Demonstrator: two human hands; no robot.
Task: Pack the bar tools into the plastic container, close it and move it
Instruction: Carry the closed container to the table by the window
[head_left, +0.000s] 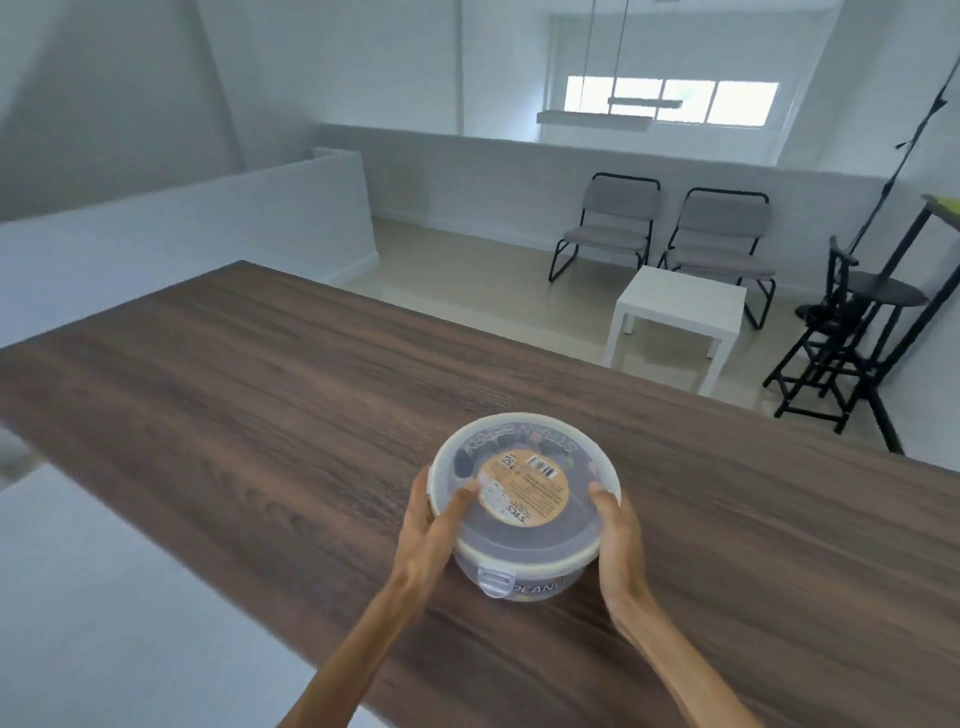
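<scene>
While the round plastic container (524, 512) sits with its lid (522, 475) on at lower centre of the frame, on the dark wooden table (260, 395), the left hand (434, 530) and right hand (618, 540) clasp its opposite sides, thumbs over the lid rim. A front latch tab (493, 582) faces the person. Two grey chairs (665, 234) stand upper right.

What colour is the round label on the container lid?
Tan-orange with small dark print and a barcode; the label shows clearly in the head view.
</scene>
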